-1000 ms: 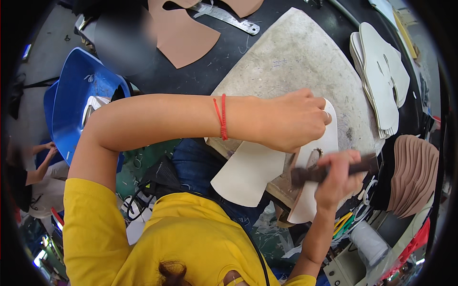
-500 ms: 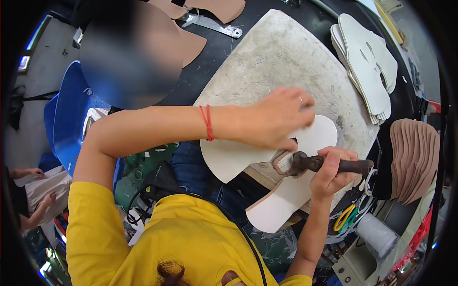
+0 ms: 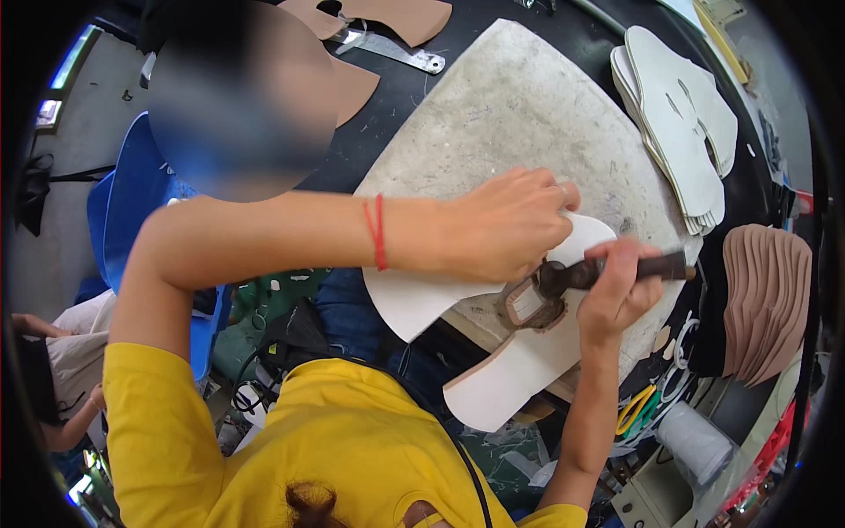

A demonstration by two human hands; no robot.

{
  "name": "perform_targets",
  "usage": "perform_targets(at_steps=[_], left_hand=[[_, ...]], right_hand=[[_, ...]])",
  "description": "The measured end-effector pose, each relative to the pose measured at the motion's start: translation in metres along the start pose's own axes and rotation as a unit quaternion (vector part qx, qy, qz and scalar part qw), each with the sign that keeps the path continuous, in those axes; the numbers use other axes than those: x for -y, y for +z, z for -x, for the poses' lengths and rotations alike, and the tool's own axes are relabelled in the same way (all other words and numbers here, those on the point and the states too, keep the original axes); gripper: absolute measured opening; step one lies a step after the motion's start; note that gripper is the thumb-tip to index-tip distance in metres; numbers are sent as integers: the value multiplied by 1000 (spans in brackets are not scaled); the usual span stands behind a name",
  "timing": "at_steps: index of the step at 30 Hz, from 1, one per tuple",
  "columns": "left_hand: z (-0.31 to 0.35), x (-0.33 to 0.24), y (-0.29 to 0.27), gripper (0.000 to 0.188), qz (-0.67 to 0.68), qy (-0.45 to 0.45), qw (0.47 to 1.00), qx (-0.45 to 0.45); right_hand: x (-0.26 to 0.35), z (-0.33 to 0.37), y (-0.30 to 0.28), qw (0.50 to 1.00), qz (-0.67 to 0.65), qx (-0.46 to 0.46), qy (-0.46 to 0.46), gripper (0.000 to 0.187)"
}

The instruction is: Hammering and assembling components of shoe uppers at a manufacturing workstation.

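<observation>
Left hand (image 3: 515,224): fingers curled, palm down, pressing flat on the white cut sheet (image 3: 493,352); it pins the sheet rather than gripping anything. Red string bracelet (image 3: 377,231) on that wrist. Right hand (image 3: 616,295): fist closed tight around the dark handle of a cutting die tool (image 3: 563,286), handle end sticking out past the knuckles to the right. The tool's open rectangular metal frame sits just left of the right fist, touching the sheet, right under the left hand's fingertips. The two hands are almost touching. The white sheet lies under both hands, its upper part on the grey worn cutting slab (image 3: 519,106), its lower lobes overhanging the slab's near edge toward the person's yellow shirt (image 3: 308,449). Further out, up and right of the right hand: a stack of white cut pieces (image 3: 678,123) on the dark bench. Right of the right hand: a fanned stack of tan pieces (image 3: 766,299). Up and left of the left hand: brown leather pieces (image 3: 387,18) and a metal bar (image 3: 392,51). Far left, below the left forearm: a blue plastic chair (image 3: 132,211).
</observation>
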State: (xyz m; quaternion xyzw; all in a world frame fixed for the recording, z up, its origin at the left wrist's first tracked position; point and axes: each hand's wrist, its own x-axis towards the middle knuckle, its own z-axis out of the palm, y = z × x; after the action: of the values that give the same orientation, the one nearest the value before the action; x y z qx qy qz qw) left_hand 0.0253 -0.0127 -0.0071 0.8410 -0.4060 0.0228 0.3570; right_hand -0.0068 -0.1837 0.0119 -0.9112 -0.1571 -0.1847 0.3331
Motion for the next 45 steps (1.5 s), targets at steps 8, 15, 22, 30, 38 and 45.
perform_targets(at_steps=[8,15,22,30,38,45], left_hand=[[-34,9,3,13,107,18,989,105],[-42,4,-17,7,37,-98,957,270],[-4,9,4,12,4,-10,998,-54],[17,-1,14,17,-61,-41,990,-124],[10,8,24,10,85,-55,986,-136],[-32,15,38,7,219,45,972,75]], right_hand=[[-3,-5,3,995,-3,-56,-81,29],[10,-12,-17,985,-62,63,-146,26],[-11,-6,4,999,-28,-6,-35,34],[-46,-5,9,985,133,39,-107,23],[-14,-29,13,997,19,28,-63,28],[-17,22,-36,999,-15,23,42,30]])
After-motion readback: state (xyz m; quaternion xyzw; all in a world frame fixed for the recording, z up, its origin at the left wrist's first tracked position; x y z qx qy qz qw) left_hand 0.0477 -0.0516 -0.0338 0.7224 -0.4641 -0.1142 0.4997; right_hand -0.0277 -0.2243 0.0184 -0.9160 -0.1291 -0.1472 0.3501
